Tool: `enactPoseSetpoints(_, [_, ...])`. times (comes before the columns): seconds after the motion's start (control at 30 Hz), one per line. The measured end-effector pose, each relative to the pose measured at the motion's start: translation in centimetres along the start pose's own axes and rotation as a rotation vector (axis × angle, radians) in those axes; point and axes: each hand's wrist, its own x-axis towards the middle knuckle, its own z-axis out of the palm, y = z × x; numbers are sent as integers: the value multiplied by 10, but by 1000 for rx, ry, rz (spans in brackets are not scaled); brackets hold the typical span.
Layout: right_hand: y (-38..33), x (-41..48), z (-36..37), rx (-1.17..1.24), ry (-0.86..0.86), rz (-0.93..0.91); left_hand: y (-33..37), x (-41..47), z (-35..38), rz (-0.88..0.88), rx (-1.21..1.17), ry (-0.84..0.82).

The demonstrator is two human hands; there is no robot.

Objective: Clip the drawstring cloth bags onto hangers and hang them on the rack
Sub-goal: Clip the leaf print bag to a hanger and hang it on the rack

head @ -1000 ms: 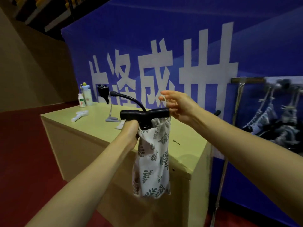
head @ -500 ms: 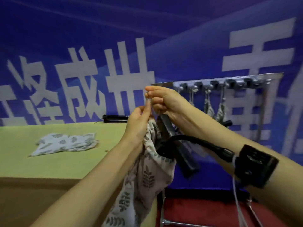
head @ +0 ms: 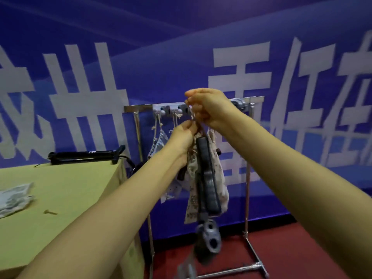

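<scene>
Close together and raised, a person's right hand (head: 209, 108) and left hand (head: 184, 135) work in front of the top bar of a silver metal garment rack (head: 138, 107), just above frame centre. The right grip is narrow, its fingers curled and pinching a pale drawstring cord (head: 191, 114). At its 7 o'clock, the left grip is closed tight on the gathered neck of a white leaf-printed cloth bag (head: 220, 178), which hangs down from the hands. A black plastic clip hanger (head: 207, 174) dangles upright against the bag, its lower end blurred. At the hands' 9 o'clock, patterned cloth bags (head: 160, 140) hang by cords from the rack's bar. On the yellow-green counter (head: 70, 188), at 8 o'clock, lie a crumpled printed bag (head: 14, 196) and, along the far edge, a second black hanger (head: 84, 156). A blue banner (head: 181, 47) with white characters fills the background.
</scene>
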Motion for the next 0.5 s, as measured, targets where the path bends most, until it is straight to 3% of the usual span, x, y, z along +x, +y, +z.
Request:
enactPoseSetpoints(0.3, [26, 60, -106, -319, 94, 78, -41, 82, 64, -114, 138, -24])
enactPoseSetpoints(0.5, [46, 109, -152, -269, 146, 127, -70, 141, 100, -151, 80, 93])
